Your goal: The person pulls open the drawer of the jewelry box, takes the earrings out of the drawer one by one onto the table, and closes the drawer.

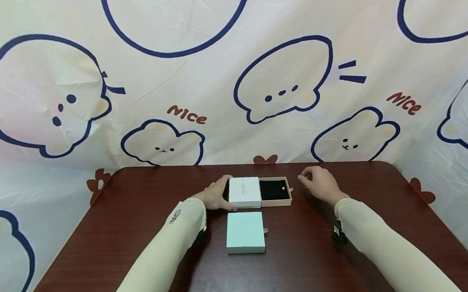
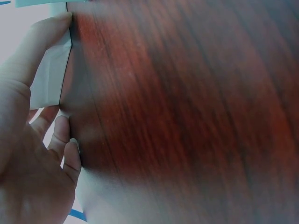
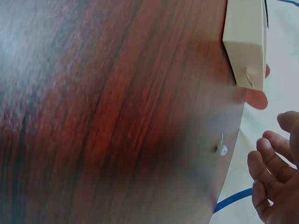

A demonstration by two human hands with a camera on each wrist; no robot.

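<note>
Two boxes were seen on the table (image 1: 310, 271), and over at the far side the white box (image 1: 245, 191) was gripped at its left end by the left hand (image 1: 212, 195), thumb pressed along the near wall! At the other end the drawer (image 1: 276, 204) was drawn partly out, its black pad (image 1: 269, 190) bared and one pearl (image 1: 283, 188) displayed there. And the right hand (image 1: 321, 184)? Its fingers were loosely bent beyond the tab (image 1: 291, 189), with nothing seen held between them. Near those fingertips, in the right wrist view, a stud (image 3: 222, 149) was spotted on the table (easily missed, that one). It was judged very light, stiff, and slippery at its smooth round head, apt to be rolled away; its thin post might be bent, so the head was best pinched, gently. The white box was judged light, stiff card, best held by its side walls, since it could be slid easily. Nearer the person, the mint box (image 1: 245, 231) was kept shut.
</note>
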